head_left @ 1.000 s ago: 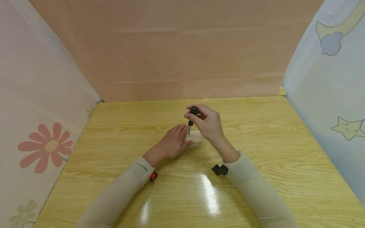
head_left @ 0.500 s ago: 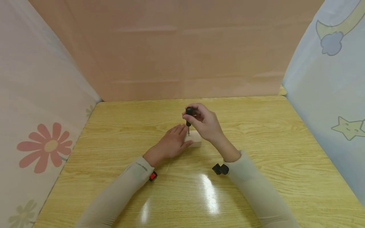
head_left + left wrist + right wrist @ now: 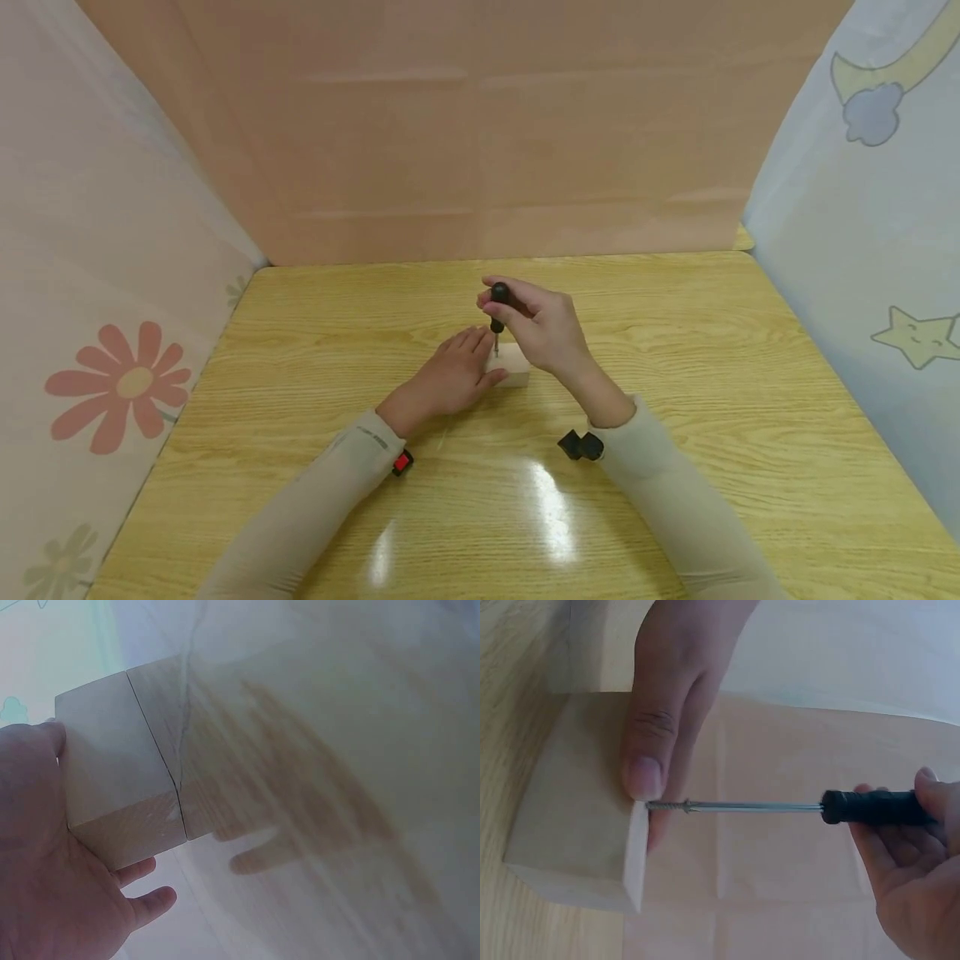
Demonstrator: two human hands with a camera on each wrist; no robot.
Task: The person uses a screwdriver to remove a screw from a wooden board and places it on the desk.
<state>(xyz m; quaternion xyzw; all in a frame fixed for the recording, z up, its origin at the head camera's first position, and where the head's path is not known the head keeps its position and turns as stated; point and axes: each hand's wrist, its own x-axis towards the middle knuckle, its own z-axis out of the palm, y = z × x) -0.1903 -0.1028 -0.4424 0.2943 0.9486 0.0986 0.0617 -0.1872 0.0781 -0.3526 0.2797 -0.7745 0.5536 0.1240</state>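
Observation:
A pale wooden block (image 3: pixel 514 358) sits on the table, held by my left hand (image 3: pixel 450 382) with the thumb along its near side and the fingers beyond. The left wrist view shows the same block (image 3: pixel 120 765) against the palm. A screw (image 3: pixel 667 805) stands out of the block's top, close by the left thumb. My right hand (image 3: pixel 553 327) pinches the black handle of a screwdriver (image 3: pixel 498 302) between thumb and fingers. Its steel shaft (image 3: pixel 754 808) lines up with the screw, the tip at the screw's head.
The wood-grain table (image 3: pixel 720 400) reaches back to a plain peach-coloured sheet (image 3: pixel 480 133). Printed sheets hang at the left (image 3: pixel 82 217) and right (image 3: pixel 855 225) sides. Each sleeve cuff carries a small dark device.
The screwdriver handle has swung left from a slight rightward tilt to nearly upright. My right fingers have shifted round the handle. The left hand and the block stay in place.

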